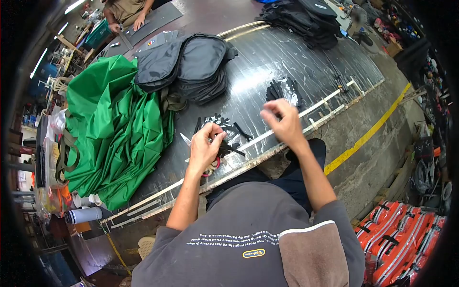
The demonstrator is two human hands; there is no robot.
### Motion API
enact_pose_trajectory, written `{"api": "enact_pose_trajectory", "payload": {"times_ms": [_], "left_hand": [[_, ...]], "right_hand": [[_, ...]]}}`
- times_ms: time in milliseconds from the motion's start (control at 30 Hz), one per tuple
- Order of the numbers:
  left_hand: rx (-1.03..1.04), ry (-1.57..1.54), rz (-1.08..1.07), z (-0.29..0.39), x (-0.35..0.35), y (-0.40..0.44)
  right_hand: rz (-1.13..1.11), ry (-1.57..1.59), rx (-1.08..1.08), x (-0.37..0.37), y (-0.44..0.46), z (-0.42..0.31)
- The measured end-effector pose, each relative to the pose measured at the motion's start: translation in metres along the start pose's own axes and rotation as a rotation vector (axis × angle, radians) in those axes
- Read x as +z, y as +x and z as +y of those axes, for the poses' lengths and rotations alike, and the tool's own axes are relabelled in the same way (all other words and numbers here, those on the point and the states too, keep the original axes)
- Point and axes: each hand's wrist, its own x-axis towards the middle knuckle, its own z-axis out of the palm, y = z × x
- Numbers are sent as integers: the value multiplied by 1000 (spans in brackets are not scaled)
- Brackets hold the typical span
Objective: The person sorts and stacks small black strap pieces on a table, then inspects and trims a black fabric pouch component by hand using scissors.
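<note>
My left hand (pixel 206 145) is over a loose heap of short black strips (pixel 234 138) near the table edge. Its thumb and forefinger are pinched together, and whatever is between them is too small to make out. Beside and partly under that hand lies a pair of scissors (pixel 185 139), its blade tip to the left and a red handle showing below the wrist. My right hand (pixel 285 123), slightly blurred, hovers just in front of a bundle of black strips (pixel 281 90). Its thumb and fingers are apart, with nothing visible in them.
Green fabric (pixel 114 134) is heaped at left, next to stacked dark bag panels (pixel 203 60). More black bags (pixel 306 19) sit at the far right of the metal-topped table (pixel 253 62). Another person's hands (pixel 138 21) work across the table. Orange packs (pixel 399 239) lie at lower right.
</note>
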Motion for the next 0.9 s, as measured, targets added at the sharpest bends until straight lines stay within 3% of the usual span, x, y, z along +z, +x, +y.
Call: {"api": "enact_pose_trajectory", "payload": {"times_ms": [67,133,167,267,300,400,533,633,767,867,900], "left_hand": [[76,-158,35,-1,6,5],[38,-268,-2,7,6,8],[51,-225,-14,7,5,9],[-60,-355,12,0,12,12],[48,-204,33,1,12,12],[337,265,66,-5,13,11],[312,520,27,-17,22,-2],[291,516,26,-19,22,-1],[405,502,138,-23,19,4],[130,106,60,-23,18,7],[147,12,69,-26,21,9]], "right_hand": [[-105,118,-64,17,-16,-24],[-322,557,256,38,-33,-25],[-372,490,281,36,-34,-20],[-115,392,226,19,-22,-28],[-14,544,283,13,-14,-25],[171,505,341,-14,9,9],[304,91,315,-24,25,95],[226,-465,332,-30,23,89],[316,-531,232,-25,20,94],[450,-676,93,-28,20,69],[453,-612,45,-28,20,56]]}}
